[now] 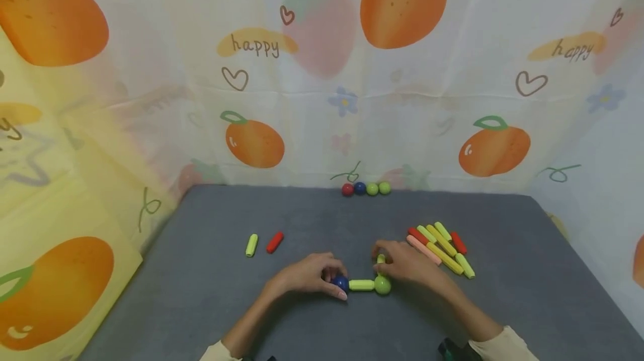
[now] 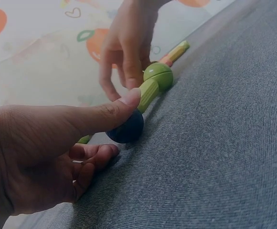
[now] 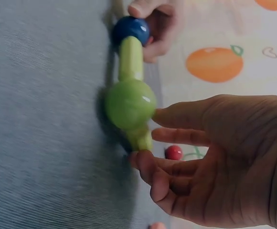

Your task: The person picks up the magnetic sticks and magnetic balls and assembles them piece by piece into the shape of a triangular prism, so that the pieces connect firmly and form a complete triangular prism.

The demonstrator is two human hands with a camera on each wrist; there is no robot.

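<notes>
**Ball-and-rod piece [image 1: 367, 285] held at both ends**

The left hand [image 1: 308, 274] holds the blue ball [image 1: 340, 284], its grip narrow, thumb and fingers bent round it. A yellow-green rod [image 1: 360, 285] links that to a green ball [image 1: 383, 285]. The right hand [image 1: 408, 265] pinches a 2nd yellow-green rod [image 1: 380, 259] against the green ball, its grip nearly closed. The piece lies on the grey bench [image 1: 166, 294], nearer than 4 loose balls [image 1: 359, 188].

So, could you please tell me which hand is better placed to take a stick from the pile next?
Probably the right hand: it is beside the stick pile, though it holds a yellow-green stick and would have to let go first. The left hand, holding the blue ball, is farther away.
</notes>
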